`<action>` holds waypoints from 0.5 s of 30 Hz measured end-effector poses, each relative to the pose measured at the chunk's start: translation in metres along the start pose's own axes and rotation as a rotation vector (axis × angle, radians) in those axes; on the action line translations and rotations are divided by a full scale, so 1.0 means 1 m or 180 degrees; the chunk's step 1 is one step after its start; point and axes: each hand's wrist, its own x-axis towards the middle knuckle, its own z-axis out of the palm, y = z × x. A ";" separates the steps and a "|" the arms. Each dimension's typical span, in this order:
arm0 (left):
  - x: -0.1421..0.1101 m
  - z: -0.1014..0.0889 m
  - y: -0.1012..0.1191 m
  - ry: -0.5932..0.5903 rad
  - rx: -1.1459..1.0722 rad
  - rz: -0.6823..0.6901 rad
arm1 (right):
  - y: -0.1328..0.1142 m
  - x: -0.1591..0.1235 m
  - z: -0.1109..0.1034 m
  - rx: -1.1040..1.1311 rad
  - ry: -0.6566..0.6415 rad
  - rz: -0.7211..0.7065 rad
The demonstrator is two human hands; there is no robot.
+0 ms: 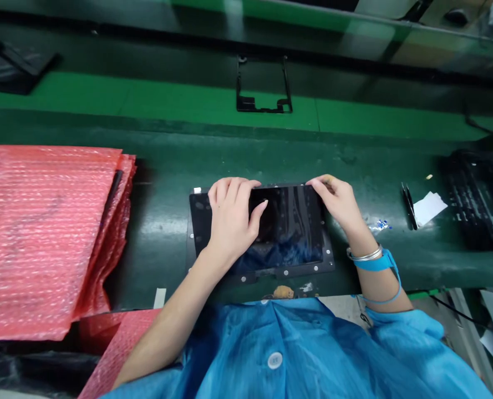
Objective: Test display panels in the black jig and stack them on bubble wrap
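A black display panel (pixel 288 221) lies flat on the green bench in front of me, in a dark frame with small round silvery dots along its border. My left hand (pixel 232 213) rests on its left half, fingers together over the far edge and thumb apart above the glass. At the far right corner, my right hand (pixel 333 197) has thumb and forefinger pinched together on the panel's edge; the fingertips partly hide what is between them. A small white tab (pixel 197 190) shows at the far left corner. Faint wavy reflections cross the glass.
Red bubble-wrap pouches (pixel 50 233) are stacked at left. Black tweezers (pixel 409 206), a white paper scrap (pixel 429 209) and small blue bits (pixel 382 224) lie right of my hand. Dark stacked parts (pixel 481 199) stand far right. A thin black frame (pixel 264 109) is on the back ledge.
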 end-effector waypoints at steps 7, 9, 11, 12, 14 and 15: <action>-0.021 -0.040 -0.032 0.0875 -0.0838 -0.0925 | -0.003 -0.012 0.014 0.0754 -0.0125 -0.0007; -0.027 -0.038 -0.044 0.1047 -0.1571 -0.1733 | -0.005 -0.015 0.018 0.0889 -0.0045 0.0021; -0.028 -0.032 -0.050 0.1054 -0.2492 -0.2370 | -0.009 -0.017 0.020 0.0974 0.0017 0.0037; -0.028 -0.030 -0.051 0.1114 -0.2861 -0.2590 | -0.012 -0.018 0.020 0.0997 0.0027 0.0039; -0.024 -0.029 -0.049 0.1485 -0.3272 -0.2895 | -0.018 -0.020 0.017 0.1019 0.0020 0.0019; -0.021 -0.030 -0.048 0.1707 -0.3349 -0.2990 | -0.022 -0.021 0.015 0.1022 -0.0032 0.0001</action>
